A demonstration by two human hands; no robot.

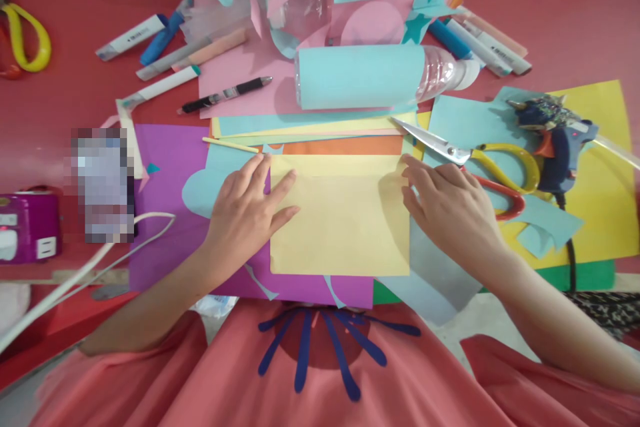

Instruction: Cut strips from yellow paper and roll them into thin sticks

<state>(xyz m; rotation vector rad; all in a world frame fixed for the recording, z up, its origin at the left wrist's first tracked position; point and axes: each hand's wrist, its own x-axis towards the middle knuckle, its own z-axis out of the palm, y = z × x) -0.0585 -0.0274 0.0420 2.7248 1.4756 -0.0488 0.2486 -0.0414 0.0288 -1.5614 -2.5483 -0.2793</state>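
A pale yellow sheet of paper [340, 223] lies flat in front of me, with a faint crease or edge near its top. My left hand [250, 203] rests on its left edge, fingers spread and lying flat. At the sheet's upper right corner is my right hand [447, 197], its fingers bent and the fingertips touching the edge; whether they pinch the paper is hard to see. Beneath the sheet are purple paper [170, 253] and light blue pieces. Scissors with yellow and red handles [450, 149] lie just beyond my right hand.
A bottle wrapped in light blue paper [360, 77] lies beyond the sheet, near a black pen [225, 95] and several markers. A glue gun [560, 153] rests on yellow paper at right. At left are a phone [105, 187], a cable and a purple box [30, 227].
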